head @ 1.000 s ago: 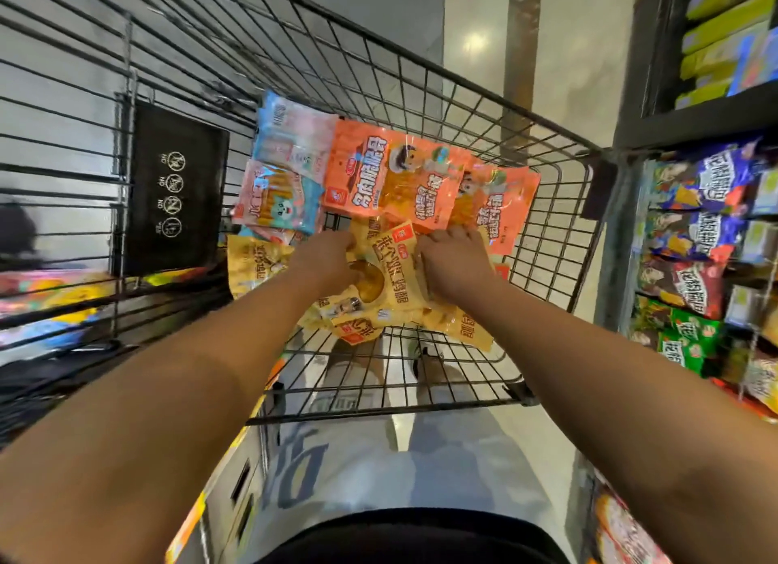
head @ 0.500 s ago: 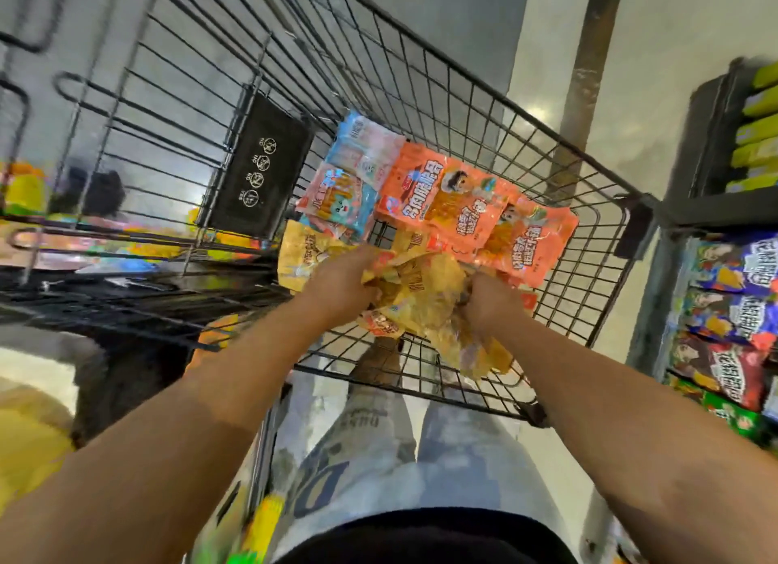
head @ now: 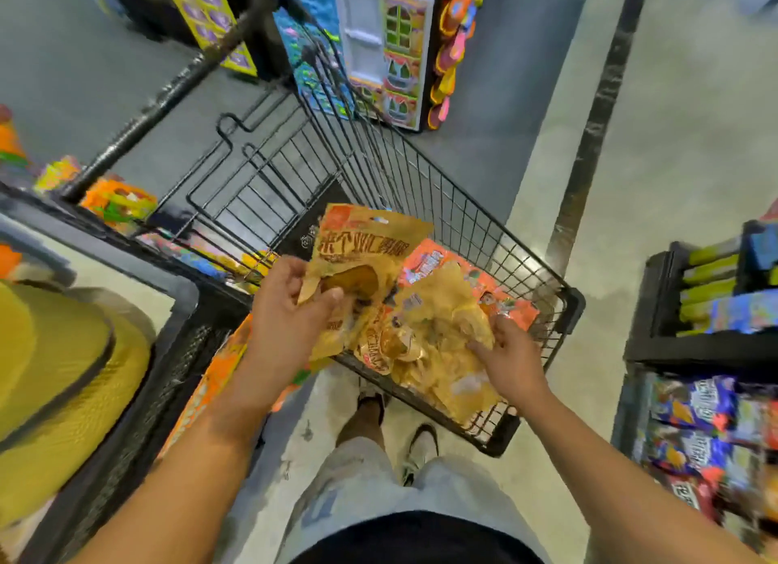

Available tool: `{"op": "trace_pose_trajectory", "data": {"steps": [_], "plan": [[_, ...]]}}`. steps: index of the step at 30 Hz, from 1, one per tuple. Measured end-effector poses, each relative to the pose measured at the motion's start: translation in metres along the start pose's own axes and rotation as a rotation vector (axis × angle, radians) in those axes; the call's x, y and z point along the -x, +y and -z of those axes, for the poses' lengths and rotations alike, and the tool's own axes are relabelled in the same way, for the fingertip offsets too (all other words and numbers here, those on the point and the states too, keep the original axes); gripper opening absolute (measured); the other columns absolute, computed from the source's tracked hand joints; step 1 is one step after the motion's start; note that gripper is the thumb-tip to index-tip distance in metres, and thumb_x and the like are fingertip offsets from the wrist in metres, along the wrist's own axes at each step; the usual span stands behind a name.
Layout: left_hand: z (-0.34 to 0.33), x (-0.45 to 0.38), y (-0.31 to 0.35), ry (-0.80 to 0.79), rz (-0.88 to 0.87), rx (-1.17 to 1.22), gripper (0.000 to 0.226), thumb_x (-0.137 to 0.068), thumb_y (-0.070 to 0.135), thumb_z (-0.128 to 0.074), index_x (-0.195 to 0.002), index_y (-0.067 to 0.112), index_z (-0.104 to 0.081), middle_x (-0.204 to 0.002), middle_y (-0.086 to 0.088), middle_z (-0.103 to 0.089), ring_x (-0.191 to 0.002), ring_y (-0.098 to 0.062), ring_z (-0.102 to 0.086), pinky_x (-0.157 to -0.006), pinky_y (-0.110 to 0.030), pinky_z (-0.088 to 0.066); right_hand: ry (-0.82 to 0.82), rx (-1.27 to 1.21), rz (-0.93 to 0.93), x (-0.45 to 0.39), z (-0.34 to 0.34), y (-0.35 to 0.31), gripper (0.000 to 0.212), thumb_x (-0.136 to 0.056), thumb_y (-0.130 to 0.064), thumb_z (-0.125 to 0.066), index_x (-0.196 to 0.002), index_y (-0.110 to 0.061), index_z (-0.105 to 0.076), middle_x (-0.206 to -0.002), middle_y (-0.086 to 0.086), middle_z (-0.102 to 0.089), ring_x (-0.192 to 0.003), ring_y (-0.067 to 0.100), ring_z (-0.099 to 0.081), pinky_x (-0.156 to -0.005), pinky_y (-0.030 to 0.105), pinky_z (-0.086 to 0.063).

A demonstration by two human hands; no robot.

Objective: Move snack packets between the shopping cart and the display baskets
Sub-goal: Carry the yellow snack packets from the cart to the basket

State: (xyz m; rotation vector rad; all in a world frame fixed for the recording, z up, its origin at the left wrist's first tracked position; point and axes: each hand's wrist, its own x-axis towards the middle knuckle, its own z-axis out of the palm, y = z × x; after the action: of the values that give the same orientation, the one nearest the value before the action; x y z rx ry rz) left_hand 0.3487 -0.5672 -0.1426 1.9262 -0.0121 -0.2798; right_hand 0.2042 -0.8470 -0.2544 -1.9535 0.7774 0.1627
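Yellow packet [head: 362, 260] pinched by left hand [head: 290, 315], raised above shopping cart [head: 459, 226]; loose yellow bunch [head: 442, 344] clutched by right hand [head: 511, 355] at cart's near rim. Slick stack easily fanned out, so packets probably dropped outside cart if grip loosened

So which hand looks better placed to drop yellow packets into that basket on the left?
Probably the left hand: it already holds a yellow foil snack packet raised, nearest the dark mesh basket. The right hand grips packets lower.
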Motion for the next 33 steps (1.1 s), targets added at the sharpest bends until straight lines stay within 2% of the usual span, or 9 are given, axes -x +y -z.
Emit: {"op": "trace_pose_trajectory", "data": {"steps": [4,6,9,13,16,19,22,26,33], "plan": [[0.022,0.035,0.047,0.113,-0.008,0.187,0.025,-0.086,0.013,-0.081,-0.095,0.03,-0.066,-0.093,0.002,-0.078,-0.087,-0.017,-0.075,-0.067,-0.027,-0.059,0.086,-0.214,0.117,0.038,0.043,-0.056,0.031,-0.09,-0.006,-0.081,-0.105,-0.031,-0.071,-0.1,-0.016,-0.079,-0.095,0.005,-0.073,-0.078,0.022,-0.057],[0.032,0.051,0.074,0.156,-0.024,0.283,0.024,-0.083,0.016,-0.082,-0.097,0.03,-0.068,-0.097,-0.001,-0.079,-0.091,-0.023,-0.075,-0.071,-0.033,-0.058,0.09,-0.29,0.176,0.053,0.064,-0.088,0.026,-0.09,-0.008,-0.08,-0.108,-0.026,-0.074,-0.1,-0.012,-0.081,-0.095,0.01,-0.076,-0.079,0.029,-0.06],[0.05,0.072,0.121,0.231,-0.082,0.409,0.027,-0.085,0.018,-0.083,-0.096,0.039,-0.07,-0.099,0.007,-0.08,-0.088,-0.012,-0.077,-0.064,-0.025,-0.058,0.092,-0.363,0.303,0.072,0.094,-0.144,0.021,-0.091,-0.01,-0.079,-0.108,-0.022,-0.075,-0.1,-0.006,-0.082,-0.093,0.015,-0.078,-0.075,0.031,-0.059],[0.081,0.096,0.183,0.348,-0.22,0.428,0.022,-0.082,0.021,-0.08,-0.091,0.033,-0.064,-0.074,0.029,-0.072,-0.063,0.007,-0.068,-0.052,-0.014,-0.051,0.093,-0.488,0.467,0.101,0.125,-0.222,0.017,-0.091,-0.015,-0.081,-0.102,-0.028,-0.077,-0.095,-0.006,-0.082,-0.087,0.012,-0.079,-0.067,0.023,-0.057],[0.111,0.113,0.214,0.382,-0.273,0.445,0.027,-0.088,0.02,-0.078,-0.105,0.024,-0.057,-0.081,0.027,-0.075,-0.071,0.014,-0.069,-0.063,-0.026,-0.051,0.062,-0.609,0.546,0.123,0.137,-0.271,0.02,-0.087,-0.025,-0.083,-0.104,-0.033,-0.078,-0.097,0.0,-0.083,-0.09,0.02,-0.08,-0.075,0.039,-0.061],[0.141,0.134,0.237,0.417,-0.309,0.476,0.026,-0.09,0.019,-0.076,-0.108,0.021,-0.058,-0.087,0.013,-0.08,-0.075,-0.001,-0.075,-0.058,-0.021,-0.055,0.0,-0.691,0.603,0.145,0.137,-0.31,0.029,-0.076,-0.028,-0.083,-0.105,-0.029,-0.079,-0.097,0.007,-0.083,-0.092,0.025,-0.079,-0.082,0.045,-0.065],[0.17,0.157,0.242,0.454,-0.347,0.47,0.023,-0.087,0.019,-0.076,-0.105,0.021,-0.062,-0.084,-0.001,-0.081,-0.065,-0.011,-0.075,-0.047,-0.016,-0.051,-0.111,-0.728,0.649,0.169,0.126,-0.337,0.026,-0.073,-0.023,-0.08,-0.099,-0.024,-0.08,-0.096,0.014,-0.082,-0.083,0.024,-0.079,-0.069,0.032,-0.065],[0.214,0.188,0.221,0.524,-0.335,0.418,0.034,-0.078,0.035,-0.081,-0.103,0.021,-0.062,-0.085,-0.01,-0.08,-0.059,-0.013,-0.071,-0.048,-0.016,-0.049,-0.195,-0.698,0.692,0.189,0.092,-0.359,0.019,-0.079,-0.01,-0.08,-0.096,-0.017,-0.08,-0.089,0.015,-0.082,-0.075,0.016,-0.078,-0.063,0.022,-0.061],[0.311,0.244,0.143,0.675,-0.201,0.354,0.049,-0.069,0.052,-0.091,-0.095,0.028,-0.057,-0.09,-0.01,-0.081,-0.073,-0.03,-0.078,-0.06,-0.039,-0.061,-0.311,-0.678,0.702,0.222,-0.013,-0.398,0.02,-0.088,0.011,-0.071,-0.099,-0.005,-0.075,-0.079,0.011,-0.081,-0.063,0.009,-0.074,-0.056,0.018,-0.058]]}}
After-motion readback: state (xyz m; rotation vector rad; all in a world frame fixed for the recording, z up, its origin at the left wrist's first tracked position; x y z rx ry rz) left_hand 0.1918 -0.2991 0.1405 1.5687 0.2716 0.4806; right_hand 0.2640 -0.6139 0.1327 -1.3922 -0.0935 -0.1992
